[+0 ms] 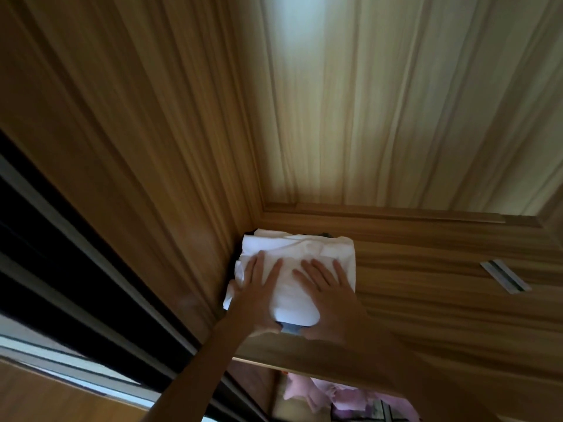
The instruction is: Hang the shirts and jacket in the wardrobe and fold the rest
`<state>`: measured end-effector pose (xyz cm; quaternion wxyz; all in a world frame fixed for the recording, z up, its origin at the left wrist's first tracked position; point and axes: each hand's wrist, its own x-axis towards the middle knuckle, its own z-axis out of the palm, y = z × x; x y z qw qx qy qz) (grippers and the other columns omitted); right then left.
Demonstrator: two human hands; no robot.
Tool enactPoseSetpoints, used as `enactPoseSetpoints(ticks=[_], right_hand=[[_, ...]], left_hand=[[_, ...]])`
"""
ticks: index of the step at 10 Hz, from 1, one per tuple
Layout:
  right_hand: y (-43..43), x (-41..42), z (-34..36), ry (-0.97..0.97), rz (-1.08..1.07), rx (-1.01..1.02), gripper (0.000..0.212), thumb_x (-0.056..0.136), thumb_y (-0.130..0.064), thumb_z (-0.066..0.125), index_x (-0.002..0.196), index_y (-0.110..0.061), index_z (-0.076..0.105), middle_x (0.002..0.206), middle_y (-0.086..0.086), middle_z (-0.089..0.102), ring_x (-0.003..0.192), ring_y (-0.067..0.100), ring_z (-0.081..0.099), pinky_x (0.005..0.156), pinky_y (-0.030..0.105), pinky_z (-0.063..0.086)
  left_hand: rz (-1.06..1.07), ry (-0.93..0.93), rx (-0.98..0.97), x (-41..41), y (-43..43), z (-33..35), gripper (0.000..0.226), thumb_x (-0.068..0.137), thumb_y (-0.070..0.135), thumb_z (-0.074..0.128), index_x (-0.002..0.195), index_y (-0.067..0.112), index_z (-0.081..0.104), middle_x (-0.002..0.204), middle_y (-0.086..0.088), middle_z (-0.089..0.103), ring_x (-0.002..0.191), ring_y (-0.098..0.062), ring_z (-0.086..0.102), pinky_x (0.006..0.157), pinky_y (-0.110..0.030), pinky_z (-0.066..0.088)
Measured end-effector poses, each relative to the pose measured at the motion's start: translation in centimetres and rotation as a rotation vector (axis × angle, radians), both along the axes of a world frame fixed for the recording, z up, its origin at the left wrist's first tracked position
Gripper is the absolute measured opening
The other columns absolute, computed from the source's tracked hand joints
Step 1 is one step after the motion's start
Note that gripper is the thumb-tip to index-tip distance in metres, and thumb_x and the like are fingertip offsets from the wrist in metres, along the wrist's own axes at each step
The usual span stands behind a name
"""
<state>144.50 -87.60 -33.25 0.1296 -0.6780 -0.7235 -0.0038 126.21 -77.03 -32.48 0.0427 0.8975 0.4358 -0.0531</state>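
Up on the wardrobe shelf, in the far left corner, is where my folded white top sits. It's on a little stack, tight against the side wall. Both palms are flat on it, fingers straight, gripping nothing. My left hand is on its left half and my right hand on its right half, pressing down.

**Reply:** Looks fine to me. What's the worry?

**Me:** The near end. The stack runs right up to the shelf's front edge, and a blue thing underneath pokes out nearer than the white top. If I lift my palms fast or drag them toward me, I reckon the top layer slides along and goes over the lip, down onto the pink clothes below the shelf. The left side is messy too: loose white flaps bunch against the wall, with a dark thing showing beneath. If I push further in, that side could crumple while the right side moves freely, so the fold twists.

**Reply:** And the metal strip off to the right?

**Me:** It's well apart from the stack, so no bother unless I shove things sideways. I can't tell how tall the stack is from here, so how tippy it is, that's a guess.
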Motion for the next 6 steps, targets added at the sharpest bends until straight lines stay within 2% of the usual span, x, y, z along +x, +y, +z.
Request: enactPoseSetpoints(ticks=[2, 3, 4, 5, 6], right_hand=[[-0.2, -0.1, 1.0, 0.004, -0.019, -0.027, 0.109, 0.065, -0.085, 0.037, 0.156, -0.025, 0.027, 0.164, 0.001, 0.021, 0.152, 0.021, 0.013, 0.122, 0.057, 0.006], [-1.0, -0.3, 1.2, 0.014, -0.023, -0.064, 0.104, 0.068, -0.079, 0.041, 0.156, -0.025, 0.027, 0.164, 0.002, 0.021, 0.152, 0.021, 0.012, 0.122, 0.057, 0.008], [-2.3, -1.5, 2.4, 0.034, -0.078, -0.105, 0.089, 0.079, -0.058, 0.063, 0.154, -0.023, 0.031, 0.163, 0.007, 0.024, 0.152, 0.025, 0.016, 0.122, 0.056, 0.014], [-4.1, -3.2, 3.8, 0.006, -0.120, -0.152, 0.077, 0.091, -0.038, 0.065, 0.155, -0.019, 0.026, 0.165, 0.010, 0.015, 0.152, 0.029, 0.013, 0.123, 0.048, 0.010], [-6.3, -5.4, 5.8, 0.016, -0.144, -0.199, 0.062, 0.098, -0.031, 0.056, 0.152, -0.019, 0.030, 0.164, 0.008, 0.015, 0.151, 0.027, 0.016, 0.122, 0.040, 0.014]], left_hand=[[0.003, 0.022, 0.015, -0.2, -0.2, 0.8, 0.149, 0.055, 0.073, 0.074, 0.131, 0.044, -0.051, 0.152, 0.002, -0.045, 0.143, -0.040, -0.032, 0.113, -0.066, 0.020], [-0.048, 0.016, 0.088, -0.5, -1.0, 2.1, 0.156, 0.042, 0.081, 0.076, 0.152, 0.029, -0.021, 0.162, -0.014, -0.010, 0.145, -0.045, -0.004, 0.098, -0.074, 0.033], [-0.028, 0.046, 0.100, -1.8, -0.8, 1.4, 0.152, 0.016, 0.085, 0.076, 0.144, 0.014, 0.038, 0.142, -0.026, 0.047, 0.129, -0.044, 0.035, 0.075, -0.073, 0.047], [-0.106, 0.111, 0.096, -2.7, -2.9, 2.4, 0.136, 0.026, 0.078, 0.084, 0.142, 0.016, 0.048, 0.140, -0.024, 0.054, 0.129, -0.043, 0.050, 0.080, -0.068, 0.051], [-0.181, 0.073, 0.002, -4.8, -5.2, 4.4, 0.084, 0.085, 0.045, 0.073, 0.154, 0.022, 0.031, 0.161, -0.012, 0.024, 0.147, -0.029, 0.029, 0.111, -0.044, 0.039]])
